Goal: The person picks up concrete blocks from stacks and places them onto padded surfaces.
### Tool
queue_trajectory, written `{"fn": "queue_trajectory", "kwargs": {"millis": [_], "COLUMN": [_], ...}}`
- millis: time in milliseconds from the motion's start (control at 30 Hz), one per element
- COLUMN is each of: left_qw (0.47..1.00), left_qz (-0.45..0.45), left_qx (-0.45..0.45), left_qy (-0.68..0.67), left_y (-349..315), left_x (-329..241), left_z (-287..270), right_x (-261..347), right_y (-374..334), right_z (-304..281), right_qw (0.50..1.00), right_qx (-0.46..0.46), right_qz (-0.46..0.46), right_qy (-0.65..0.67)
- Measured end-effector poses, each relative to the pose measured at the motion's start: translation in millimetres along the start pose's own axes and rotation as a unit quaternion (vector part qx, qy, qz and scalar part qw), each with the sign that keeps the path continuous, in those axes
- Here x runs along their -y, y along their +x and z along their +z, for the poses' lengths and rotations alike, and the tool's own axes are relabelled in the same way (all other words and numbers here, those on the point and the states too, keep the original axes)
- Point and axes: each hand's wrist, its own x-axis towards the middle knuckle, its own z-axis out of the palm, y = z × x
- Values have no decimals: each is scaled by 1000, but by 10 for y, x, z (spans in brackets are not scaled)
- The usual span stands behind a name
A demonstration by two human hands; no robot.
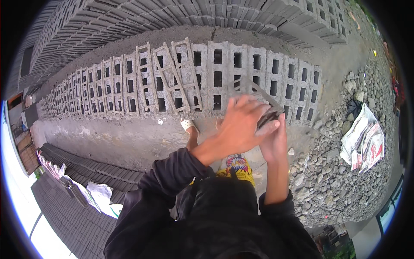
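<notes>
My left hand curls over a thin grey trowel-like tool, its thumb toward my right hand. Below and beside it, my right hand closes on the same tool from the other side. The tool's flat, narrow part points up and left over the blocks; its exact kind is hard to make out, and the fingers hide its lower part. Just beyond my hands stands a long row of grey hollow concrete blocks. In its middle, a few blocks lean at a slant against the others.
High stacks of concrete blocks rise behind the row. Gravel spreads at the right, with crumpled white sacks on it. More stacked blocks and a white sack lie lower left. A foot in a light clog shows near the row.
</notes>
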Motion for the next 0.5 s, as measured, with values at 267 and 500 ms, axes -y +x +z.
{"fn": "queue_trajectory", "kwargs": {"millis": [267, 500], "left_qw": [888, 869], "left_qz": [-236, -438], "left_qx": [-85, -194], "left_qy": [-384, 119], "left_y": [-338, -958], "left_x": [433, 2484], "left_z": [396, 639], "right_x": [31, 135], "right_y": [32, 201], "right_z": [-24, 312], "right_qw": [987, 989], "right_qx": [-140, -118], "right_qz": [-48, -72], "right_qy": [-60, -52]}}
